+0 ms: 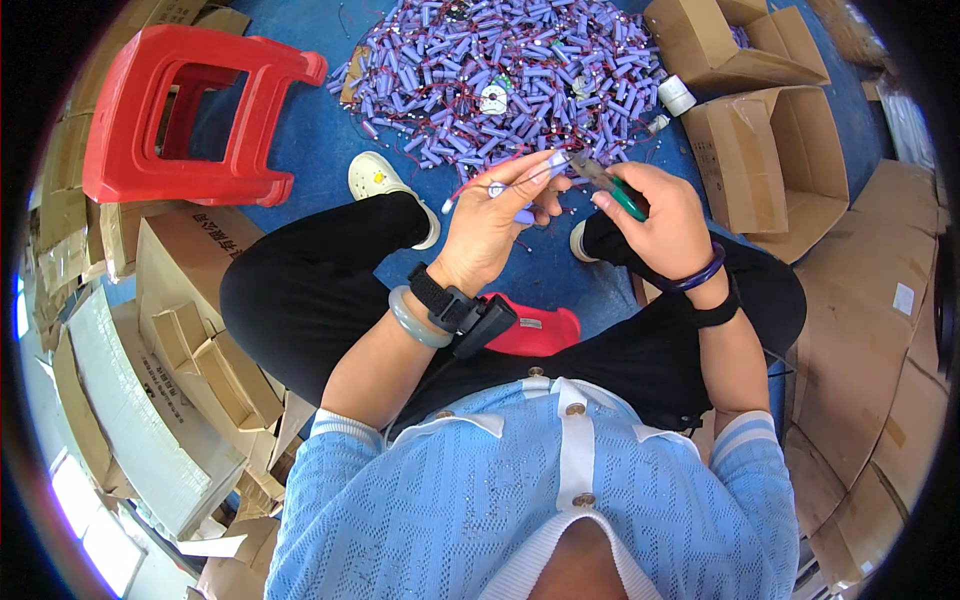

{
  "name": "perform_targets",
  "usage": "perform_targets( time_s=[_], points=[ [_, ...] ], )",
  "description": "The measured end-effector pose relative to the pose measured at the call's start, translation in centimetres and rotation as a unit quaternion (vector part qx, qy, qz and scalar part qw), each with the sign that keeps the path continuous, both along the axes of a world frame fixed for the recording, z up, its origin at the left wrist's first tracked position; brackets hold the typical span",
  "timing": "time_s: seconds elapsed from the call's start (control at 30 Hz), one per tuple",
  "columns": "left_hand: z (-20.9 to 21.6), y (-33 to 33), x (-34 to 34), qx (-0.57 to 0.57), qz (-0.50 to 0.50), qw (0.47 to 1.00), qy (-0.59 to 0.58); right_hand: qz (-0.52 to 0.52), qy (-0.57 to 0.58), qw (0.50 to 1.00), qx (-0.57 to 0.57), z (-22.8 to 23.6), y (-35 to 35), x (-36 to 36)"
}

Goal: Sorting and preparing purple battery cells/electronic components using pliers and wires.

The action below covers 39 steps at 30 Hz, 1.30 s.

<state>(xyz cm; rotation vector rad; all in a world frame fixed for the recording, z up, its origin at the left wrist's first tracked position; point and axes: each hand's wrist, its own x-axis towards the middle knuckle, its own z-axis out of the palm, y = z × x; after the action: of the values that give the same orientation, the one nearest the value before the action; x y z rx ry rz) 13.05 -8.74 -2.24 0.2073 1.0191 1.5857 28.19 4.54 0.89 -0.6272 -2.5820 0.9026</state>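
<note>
Watching from afar, I see a red stool (125, 125), then the left hand (495, 225), its thumb and fingers pinching a purple cylinder (556, 162) in front of a heap of similar cylinders (430, 85). Next come the green-handled pliers (600, 178), pointed at the cylinder's end, with the right hand's (665, 215) fingers curled round the grips; whether the jaws touch it, I can't tell. I judge the step to be tool work at that end, calling next for a steady pinch and careful aim.
</note>
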Motion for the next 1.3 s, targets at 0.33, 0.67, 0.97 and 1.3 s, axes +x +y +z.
perform_targets(
  time_s=[0.33, 0.67, 0.97, 1.3],
  points=[
    [0.3, -0.2, -0.4, 0.115, -0.050, 0.990, -0.061, 0.112, -0.031, 0.733, -0.670, 2.2, 1.2, 1.3],
    [1.7, -0.5, -5.7, 0.223, 0.026, 0.949, -0.220, 0.201, -0.518, 0.824, 0.106, -3.7, 0.0, 1.1],
    [2.1, -2.0, -7.1, 0.244, 0.061, 0.948, -0.197, 0.168, -0.551, 0.816, 0.050, -10.6, 0.3, -3.6],
    [-0.4, -3.2, -7.8, 0.163, 0.077, 0.958, -0.221, 0.049, -0.382, 0.923, 0.018, -27.6, -3.2, -1.7]
  ],
)
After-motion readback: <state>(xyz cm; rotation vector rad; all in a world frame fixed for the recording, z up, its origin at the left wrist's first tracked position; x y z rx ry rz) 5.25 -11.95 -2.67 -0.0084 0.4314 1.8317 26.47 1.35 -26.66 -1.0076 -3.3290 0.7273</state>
